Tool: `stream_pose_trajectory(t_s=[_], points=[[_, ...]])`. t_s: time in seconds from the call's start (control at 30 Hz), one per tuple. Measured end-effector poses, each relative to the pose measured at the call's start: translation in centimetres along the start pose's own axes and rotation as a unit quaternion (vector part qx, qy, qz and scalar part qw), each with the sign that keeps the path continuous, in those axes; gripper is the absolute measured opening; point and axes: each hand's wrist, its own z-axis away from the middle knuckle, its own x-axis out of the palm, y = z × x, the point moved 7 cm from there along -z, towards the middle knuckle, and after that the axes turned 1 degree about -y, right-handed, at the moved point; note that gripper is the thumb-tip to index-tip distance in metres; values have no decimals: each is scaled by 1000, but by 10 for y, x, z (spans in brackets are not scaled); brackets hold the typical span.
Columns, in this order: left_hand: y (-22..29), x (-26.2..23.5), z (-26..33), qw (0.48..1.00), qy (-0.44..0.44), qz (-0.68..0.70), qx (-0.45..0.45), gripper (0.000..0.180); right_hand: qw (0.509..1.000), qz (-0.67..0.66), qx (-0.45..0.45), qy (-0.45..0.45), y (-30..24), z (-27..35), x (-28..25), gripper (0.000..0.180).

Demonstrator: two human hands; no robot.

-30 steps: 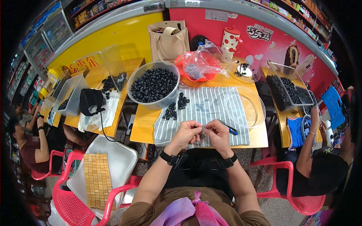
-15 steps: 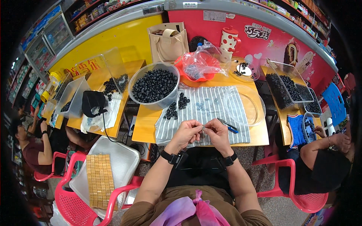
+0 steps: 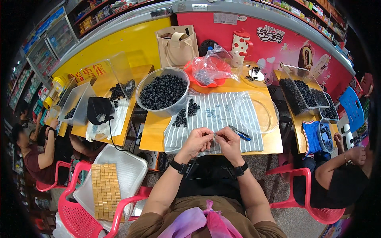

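At the near edge of the striped cloth (image 3: pixel 248 148), my left hand (image 3: pixel 198 142) and my right hand (image 3: pixel 229 143) meet fingertip to fingertip. Both are closed in a pinch around a tiny piece that is too small to name. Beside my right hand lies a slim dark-and-blue tool (image 3: pixel 240 134). Beyond my hands, small clear bluish pieces (image 3: pixel 214 113) are scattered on the cloth. Left of them sits a loose group of small black ring-like parts (image 3: pixel 181 118). A clear tub (image 3: pixel 139 99) heaped with more black parts stands behind that group.
A round clear lid (image 3: pixel 274 119) lies at the right of the cloth. Behind are a red bowl (image 3: pixel 194 85) with plastic bags, a beige tote (image 3: pixel 174 51) and a dotted cup (image 3: pixel 239 43). People sit at side tables, left and right; a pink chair (image 3: pixel 79 206) stands at my left.
My hands stay pinched together in nearly the same place, with small finger shifts. The person at the right has moved an arm slightly, and a person at the left has raised an arm.
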Motion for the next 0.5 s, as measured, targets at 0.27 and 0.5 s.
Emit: stream_pose_trajectory(t_s=[0.27,0.5], points=[[-1,-1,0,1000,8,2,-26,19,997,61,-48,21,-10,1,0,10],[-4,-2,0,999,7,-3,-34,21,986,120,-104,42,-23,4,3,8]])
